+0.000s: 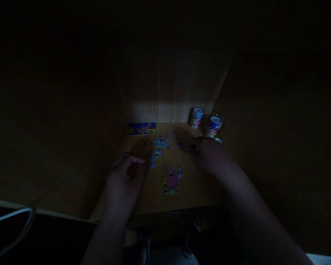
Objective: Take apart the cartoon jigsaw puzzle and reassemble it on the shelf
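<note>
In dim light, a partly joined jigsaw puzzle [172,180] showing a pink cartoon figure lies near the front of the wooden surface. Loose blue puzzle pieces [161,142] are scattered behind it, with more pieces [153,159] toward the left. My left hand [125,176] rests beside these left pieces, its fingers loosely bent, thumb and index finger apart, nothing visible between them. Over at the right, my right hand [206,151] has its fingertips pinched down at a small cluster of pieces [183,141]. The piece at its fingertips is mostly hidden.
Two cartoon-printed cans with clear tops, one at the back [196,117] and one at the right [214,126], stand by the corner. A round lid [219,140] lies near my right hand. A blue and yellow printed strip [142,129] is against the back panel. Wooden walls enclose the surface.
</note>
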